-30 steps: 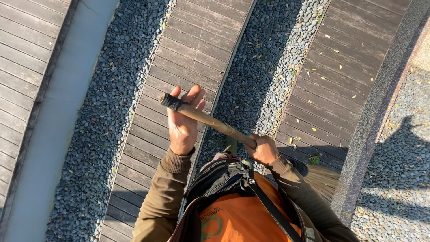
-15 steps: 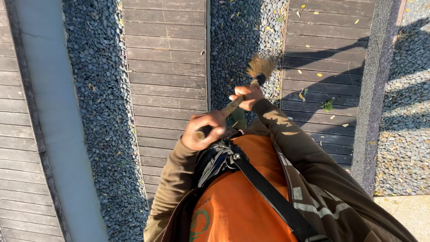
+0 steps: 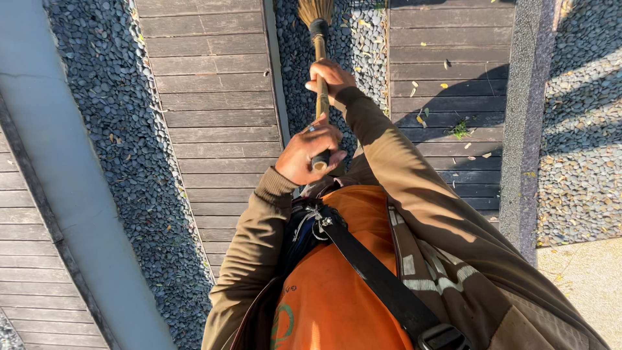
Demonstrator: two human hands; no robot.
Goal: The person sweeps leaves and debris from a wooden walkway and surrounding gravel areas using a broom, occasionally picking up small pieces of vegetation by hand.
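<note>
I hold a broom with a bamboo handle (image 3: 320, 65) pointing straight ahead of me. My left hand (image 3: 310, 152) grips the near end of the handle, close to my chest. My right hand (image 3: 332, 76) is closed around the handle farther up. The straw bristles (image 3: 315, 9) reach the top edge of the view, over a strip of dark grey pebbles (image 3: 353, 45). Brown sleeves and an orange vest with a black strap fill the lower part of the picture.
Wooden plank walkways (image 3: 214, 97) alternate with pebble strips (image 3: 129, 149). A pale concrete band (image 3: 71, 181) runs along the left. Yellow leaves and a small green sprig (image 3: 459, 129) lie on the right planks. A stone kerb (image 3: 521, 129) borders gravel at the right.
The broom has swung from lying across my body to pointing forward, with its bristles now far ahead. My view has turned, so the planks run across the picture.
</note>
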